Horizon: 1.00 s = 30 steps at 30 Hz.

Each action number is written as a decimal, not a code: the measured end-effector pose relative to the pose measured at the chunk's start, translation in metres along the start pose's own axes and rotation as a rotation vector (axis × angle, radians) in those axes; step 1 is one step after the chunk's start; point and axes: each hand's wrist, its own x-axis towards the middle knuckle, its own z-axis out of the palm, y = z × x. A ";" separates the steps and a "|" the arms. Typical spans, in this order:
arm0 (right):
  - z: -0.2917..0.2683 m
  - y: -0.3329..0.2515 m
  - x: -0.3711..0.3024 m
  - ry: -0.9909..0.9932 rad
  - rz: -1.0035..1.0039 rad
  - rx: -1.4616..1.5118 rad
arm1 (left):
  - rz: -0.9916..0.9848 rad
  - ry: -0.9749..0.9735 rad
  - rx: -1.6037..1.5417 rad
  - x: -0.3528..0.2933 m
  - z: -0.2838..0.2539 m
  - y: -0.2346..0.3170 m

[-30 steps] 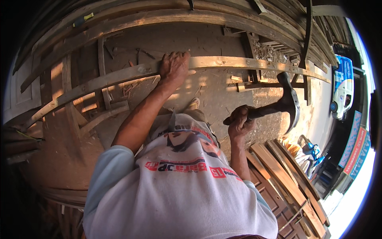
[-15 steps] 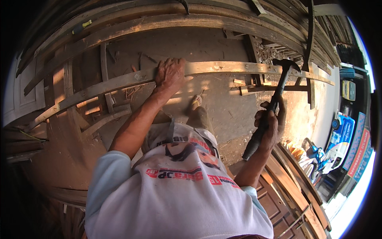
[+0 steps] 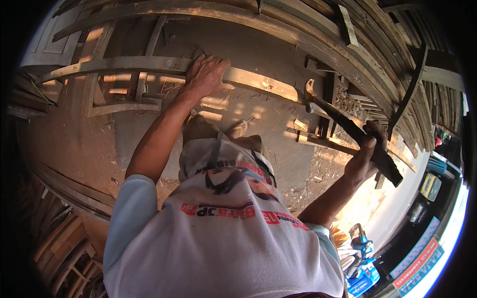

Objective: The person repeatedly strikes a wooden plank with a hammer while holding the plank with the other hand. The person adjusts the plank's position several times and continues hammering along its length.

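A long, narrow wooden batten [image 3: 263, 83] runs across in front of me. My left hand [image 3: 206, 75] is closed over it near its middle. In my right hand [image 3: 371, 144] is a black-handled claw hammer [image 3: 343, 120], gripped on the lower handle, whose end sticks out below my fist. The hammer's head points to the far left and overlaps the batten, right of my left hand; I cannot tell whether it touches the wood. Behind the hammer and my right hand, part of the batten's right stretch is hidden.
Stacked long planks [image 3: 198, 9] line the far side, with a short board [image 3: 349, 27] across them. Wood offcuts [image 3: 318, 141] lie beyond the hammer. My sandalled foot [image 3: 239, 129] is on the floor below the batten. A blue vehicle [image 3: 362, 280] stands at lower right.
The hammer's head has swung left along the batten, and its handle now slants down to the right. My right hand has moved right. My left hand keeps its grip; the view has turned.
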 end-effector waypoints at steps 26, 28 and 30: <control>0.223 -0.104 0.024 -0.194 -0.280 0.145 | 0.042 0.133 -0.045 0.002 0.012 -0.005; 0.218 -0.113 0.022 -0.292 -0.321 0.036 | 0.047 0.128 -0.060 -0.002 0.011 -0.005; 0.175 -0.091 0.057 -0.220 -0.142 0.403 | 0.046 0.105 -0.091 -0.002 0.007 -0.009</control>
